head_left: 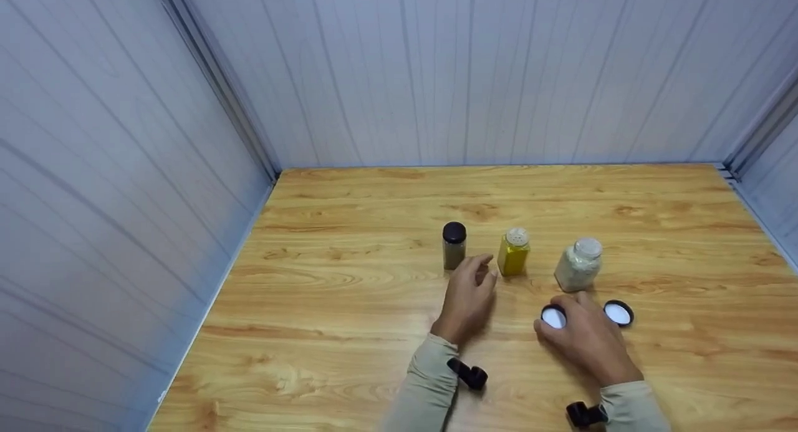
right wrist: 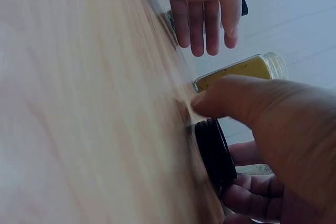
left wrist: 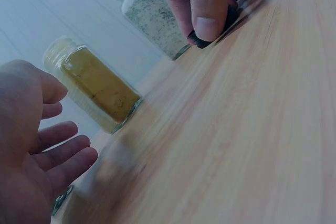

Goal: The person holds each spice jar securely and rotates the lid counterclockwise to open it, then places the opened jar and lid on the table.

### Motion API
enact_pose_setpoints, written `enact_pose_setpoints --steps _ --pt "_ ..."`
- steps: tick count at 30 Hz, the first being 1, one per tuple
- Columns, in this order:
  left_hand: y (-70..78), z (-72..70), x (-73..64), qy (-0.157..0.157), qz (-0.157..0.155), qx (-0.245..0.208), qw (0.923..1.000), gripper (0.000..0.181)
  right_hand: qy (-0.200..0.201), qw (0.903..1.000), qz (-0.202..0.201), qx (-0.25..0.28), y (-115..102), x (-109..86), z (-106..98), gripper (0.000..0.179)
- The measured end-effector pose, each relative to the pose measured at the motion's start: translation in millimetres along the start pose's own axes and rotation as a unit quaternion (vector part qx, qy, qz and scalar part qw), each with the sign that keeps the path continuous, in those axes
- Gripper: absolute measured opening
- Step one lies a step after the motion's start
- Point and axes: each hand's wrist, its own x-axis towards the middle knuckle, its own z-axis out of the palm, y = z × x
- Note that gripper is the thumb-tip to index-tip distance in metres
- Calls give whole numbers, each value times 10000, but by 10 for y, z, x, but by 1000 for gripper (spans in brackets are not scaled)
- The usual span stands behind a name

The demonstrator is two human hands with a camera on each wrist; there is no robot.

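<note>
My right hand has its thumb and fingers curled round a black cap, white inside facing up, low at the wooden table; in the right wrist view the fingertips meet the cap's side. A second black cap lies white side up just right of that hand. My left hand holds nothing, fingers loosely bent, between a dark-capped spice jar and a jar of yellow powder with a perforated top. Behind the right hand stands a jar of pale, flecked seasoning, its black cap off.
The wood-grain table stretches to a pale panelled wall at the back. Another panel wall borders the left side. A black wrist camera sits on the left sleeve, and another by the right sleeve.
</note>
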Motion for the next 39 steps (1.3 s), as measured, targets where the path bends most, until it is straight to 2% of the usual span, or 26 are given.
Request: enact_pose_setpoints --steps 3,7,15,18,25,30,34,39 --pt "-13 -19 -13 82 81 -163 9998 29 -9 9999 156 28 9 8 -7 59" --pt "-33 -64 -42 167 249 -147 9994 27 46 9991 411 103 12 4 -8 60" --pt "-118 -267 -115 338 429 30 9985 26 393 9983 434 47 -7 -8 -3 56" --pt "-161 -363 -132 376 389 -4 9985 28 501 9977 465 -2 -16 -8 -19 56" --pt "-249 -592 -161 401 66 -22 9992 28 665 9966 470 80 -35 -7 -48 50" --pt "-291 -683 -131 650 -204 -126 9976 27 1239 9915 176 342 -45 -22 -19 36" --pt "-330 -704 -71 786 -318 -76 9964 23 1760 9830 -73 511 -60 -27 17 26" --pt "-362 -718 -33 1035 -439 -149 9936 22 2213 9708 -276 888 -89 -21 62 16"
